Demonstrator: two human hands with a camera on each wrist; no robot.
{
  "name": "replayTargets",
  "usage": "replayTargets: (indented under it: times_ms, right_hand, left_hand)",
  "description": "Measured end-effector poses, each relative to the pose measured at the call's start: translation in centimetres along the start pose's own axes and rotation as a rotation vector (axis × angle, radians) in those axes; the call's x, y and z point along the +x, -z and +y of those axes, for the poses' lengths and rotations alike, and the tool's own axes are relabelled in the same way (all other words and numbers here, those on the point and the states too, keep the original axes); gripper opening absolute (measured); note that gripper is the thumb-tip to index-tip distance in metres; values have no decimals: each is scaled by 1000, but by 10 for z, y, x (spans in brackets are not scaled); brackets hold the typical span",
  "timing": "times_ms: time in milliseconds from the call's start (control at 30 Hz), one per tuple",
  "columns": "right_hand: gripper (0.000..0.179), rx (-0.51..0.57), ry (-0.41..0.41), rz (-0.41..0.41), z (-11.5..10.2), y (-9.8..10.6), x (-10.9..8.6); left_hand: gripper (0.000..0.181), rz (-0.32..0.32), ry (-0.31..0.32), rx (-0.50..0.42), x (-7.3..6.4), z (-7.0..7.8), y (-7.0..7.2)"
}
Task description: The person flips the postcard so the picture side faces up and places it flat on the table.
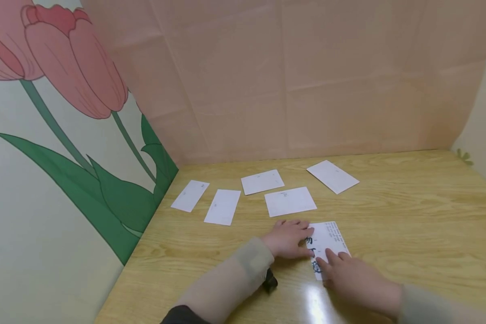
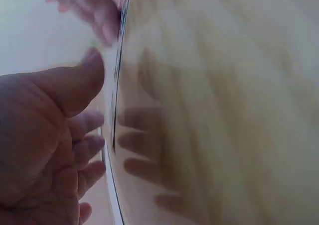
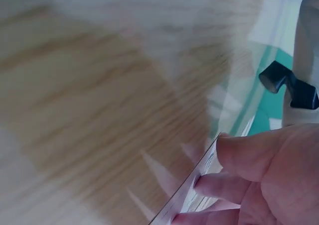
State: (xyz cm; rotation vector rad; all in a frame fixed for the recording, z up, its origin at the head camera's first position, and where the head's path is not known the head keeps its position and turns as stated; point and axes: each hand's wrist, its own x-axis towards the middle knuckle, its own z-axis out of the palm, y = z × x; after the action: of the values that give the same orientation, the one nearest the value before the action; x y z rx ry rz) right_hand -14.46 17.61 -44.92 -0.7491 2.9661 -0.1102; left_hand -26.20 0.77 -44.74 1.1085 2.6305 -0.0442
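A white card (image 1: 323, 240) with handwritten dark characters and small printed lines lies in front of me on the wooden table. My left hand (image 1: 289, 239) is at its left side, fingertips on or close to that edge; in the left wrist view the thumb (image 2: 84, 83) stands apart from the fingers. On the lower right of the card rest the extended fingers of my right hand (image 1: 354, 276). The right wrist view has its thumb (image 3: 244, 153) at the card's edge and two fingers touching the face. Part of the writing is covered by the hands.
Several more white cards lie farther back, among them one at far left (image 1: 190, 195), one in the middle (image 1: 290, 201) and one at back right (image 1: 333, 176). A pink sheet (image 1: 287, 90) hangs behind the table (image 1: 421, 202); a tulip-painted wall (image 1: 77, 58) borders the left.
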Motion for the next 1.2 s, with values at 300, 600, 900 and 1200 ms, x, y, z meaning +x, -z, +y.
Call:
replayTargets:
  times_ms: [300, 600, 900, 1200]
  right_hand:
    - [41, 26, -65, -26, 42, 0, -14]
    - [35, 53, -103, 52, 90, -7, -21]
    - [31, 63, -135, 54, 139, -5, -21]
    - [31, 89, -173, 25, 191, 2, -19]
  left_hand:
    - [72, 57, 224, -49, 9, -33, 1]
    - [71, 9, 295, -65, 7, -47, 0]
    - [66, 1, 249, -55, -8, -48, 1]
    - [61, 2, 193, -35, -23, -43, -5]
